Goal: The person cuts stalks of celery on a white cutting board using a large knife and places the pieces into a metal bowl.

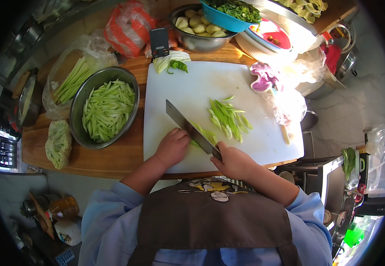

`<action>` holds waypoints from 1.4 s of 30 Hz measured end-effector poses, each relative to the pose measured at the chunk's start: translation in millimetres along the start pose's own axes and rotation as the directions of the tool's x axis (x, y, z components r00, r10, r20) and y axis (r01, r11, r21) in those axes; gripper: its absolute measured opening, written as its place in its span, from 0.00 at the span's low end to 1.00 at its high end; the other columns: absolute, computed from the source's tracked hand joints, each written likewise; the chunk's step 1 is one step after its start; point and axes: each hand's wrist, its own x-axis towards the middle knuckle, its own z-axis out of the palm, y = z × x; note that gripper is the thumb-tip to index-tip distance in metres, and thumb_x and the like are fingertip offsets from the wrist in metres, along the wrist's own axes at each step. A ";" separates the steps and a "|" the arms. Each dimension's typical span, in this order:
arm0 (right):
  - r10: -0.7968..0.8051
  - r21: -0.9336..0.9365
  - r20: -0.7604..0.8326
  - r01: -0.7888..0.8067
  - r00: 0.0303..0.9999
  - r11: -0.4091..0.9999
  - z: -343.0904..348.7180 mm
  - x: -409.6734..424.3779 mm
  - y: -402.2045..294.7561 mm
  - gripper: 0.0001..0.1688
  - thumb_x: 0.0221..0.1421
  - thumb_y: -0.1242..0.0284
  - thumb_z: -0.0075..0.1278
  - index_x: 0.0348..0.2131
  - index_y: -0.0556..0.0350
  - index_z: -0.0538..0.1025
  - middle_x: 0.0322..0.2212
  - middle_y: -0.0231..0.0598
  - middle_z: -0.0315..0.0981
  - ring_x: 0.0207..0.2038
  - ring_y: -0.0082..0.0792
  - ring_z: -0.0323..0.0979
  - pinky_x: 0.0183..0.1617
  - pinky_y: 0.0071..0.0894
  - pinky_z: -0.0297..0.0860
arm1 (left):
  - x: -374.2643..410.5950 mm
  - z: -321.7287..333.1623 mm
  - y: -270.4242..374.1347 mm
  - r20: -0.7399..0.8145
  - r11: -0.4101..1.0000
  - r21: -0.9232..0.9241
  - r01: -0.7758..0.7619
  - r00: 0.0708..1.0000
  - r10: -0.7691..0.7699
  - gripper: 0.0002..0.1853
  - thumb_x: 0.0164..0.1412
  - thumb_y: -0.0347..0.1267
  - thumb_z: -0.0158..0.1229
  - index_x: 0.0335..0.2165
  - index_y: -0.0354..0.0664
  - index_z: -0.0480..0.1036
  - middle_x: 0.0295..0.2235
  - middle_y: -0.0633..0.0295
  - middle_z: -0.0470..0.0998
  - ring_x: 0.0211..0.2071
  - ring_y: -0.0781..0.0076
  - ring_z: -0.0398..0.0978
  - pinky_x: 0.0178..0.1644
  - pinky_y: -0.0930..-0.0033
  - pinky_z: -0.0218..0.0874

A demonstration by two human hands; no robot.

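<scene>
My right hand [234,161] grips the handle of a Chinese cleaver [188,125], whose blade slants up to the left over a white cutting board [175,89]. Against the blade's left side, my left hand [173,146] has its fingers curled down on a green stalk, likely celery [195,143], mostly hidden by the hand and blade. Slices show along the blade's right side. Farther right lies a loose pile of cut green pieces [227,118]. To the left, a steel bowl [133,113] holds many similar pale green slices [107,111].
Uncut stalks [74,79] lie in a clear plastic bag at the left. A green pepper [178,66], cabbage leaf [165,61] and phone holder [159,43] line the board's far edge. Behind stands a bowl of peeled potatoes [197,25]. A purple cloth [263,77] lies at right.
</scene>
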 end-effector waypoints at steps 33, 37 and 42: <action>-0.044 0.122 -0.034 0.048 0.998 0.991 -19.5 6.4 1.7 0.19 0.56 0.65 0.52 0.38 0.62 0.66 0.23 0.54 0.71 0.28 0.55 0.71 0.32 0.47 0.66 | -13.4 3.2 -5.2 -0.157 0.989 -0.087 0.117 0.979 -0.130 0.04 0.46 0.22 0.59 0.26 0.37 0.73 0.30 0.57 0.73 0.34 0.54 0.71 0.37 0.61 0.65; -0.020 0.103 -0.149 0.036 0.989 0.994 -25.0 1.6 8.6 0.20 0.56 0.65 0.52 0.40 0.62 0.66 0.24 0.55 0.72 0.29 0.56 0.72 0.32 0.47 0.66 | -8.1 5.6 -1.5 -0.171 0.980 -0.057 0.192 0.965 -0.199 0.04 0.47 0.23 0.59 0.26 0.38 0.73 0.31 0.57 0.73 0.34 0.54 0.71 0.38 0.60 0.65; -0.050 0.107 -0.311 0.088 0.949 0.990 -33.1 -4.0 27.0 0.20 0.55 0.66 0.51 0.41 0.62 0.66 0.26 0.55 0.74 0.29 0.58 0.72 0.33 0.50 0.68 | 13.0 18.6 -0.2 -0.078 0.976 -0.128 0.178 0.979 -0.189 0.05 0.47 0.24 0.60 0.27 0.39 0.74 0.31 0.58 0.74 0.35 0.54 0.71 0.41 0.59 0.64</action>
